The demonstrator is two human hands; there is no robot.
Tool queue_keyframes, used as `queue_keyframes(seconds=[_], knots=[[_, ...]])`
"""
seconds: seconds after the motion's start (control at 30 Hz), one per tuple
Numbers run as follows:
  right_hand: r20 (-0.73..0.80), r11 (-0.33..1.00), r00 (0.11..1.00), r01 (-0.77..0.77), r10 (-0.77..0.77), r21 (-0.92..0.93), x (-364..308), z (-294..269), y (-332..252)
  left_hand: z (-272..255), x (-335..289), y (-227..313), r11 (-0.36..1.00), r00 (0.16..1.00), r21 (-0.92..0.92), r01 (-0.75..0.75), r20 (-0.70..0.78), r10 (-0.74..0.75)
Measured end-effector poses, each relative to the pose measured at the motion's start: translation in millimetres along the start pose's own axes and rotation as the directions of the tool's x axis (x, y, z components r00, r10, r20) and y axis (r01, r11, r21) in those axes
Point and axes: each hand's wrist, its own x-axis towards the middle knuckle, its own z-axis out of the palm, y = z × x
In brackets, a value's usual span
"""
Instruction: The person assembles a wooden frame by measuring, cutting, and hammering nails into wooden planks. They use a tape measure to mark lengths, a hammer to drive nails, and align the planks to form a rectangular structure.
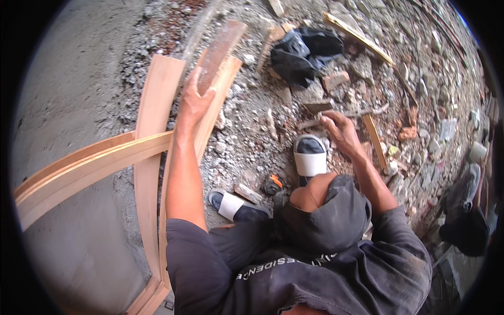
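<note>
My left hand (197, 102) is closed around a darker, worn wooden board (223, 50), with the thumb spread over its face. That board lies along a lighter wooden length (218, 100), which runs down beside my forearm. My right hand (341, 132) is low over the rubble with its fingers curled in. Whatever its fingertips hold, if anything, is hidden. Just beyond them lie a small grey-brown block (318, 106) and a thin stick (367, 110).
Jointed wooden frame pieces (94, 163) cross at the left, by an upright plank (155, 100) and grey cement surface (79, 79). Rubble holds a black plastic bag (304, 55), wood strips (359, 38) and brick pieces (336, 80). An orange-and-black object (273, 184) sits near my sandals (311, 160).
</note>
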Motion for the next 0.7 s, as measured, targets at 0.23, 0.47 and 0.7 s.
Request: queue_keyframes(seconds=[0.23,0.47,0.7], knots=[[-0.180,0.988,0.984,-0.024,-0.003,-0.151,-22.2,-14.7,29.5,24.8,-55.5,41.8,0.911,0.916,0.238,-0.338,-0.140,0.377],[-0.291,0.984,0.957,-0.056,0.004,-0.170,-32.8,-20.9,43.3,112.1,-187.2,17.0,0.897,0.799,0.100,-0.431,0.504,0.328],[-0.210,0.987,0.975,0.046,-0.079,-0.156,-30.2,4.9,51.4,165.0,-282.4,16.4,0.757,0.614,0.112,-0.643,0.666,0.423]])
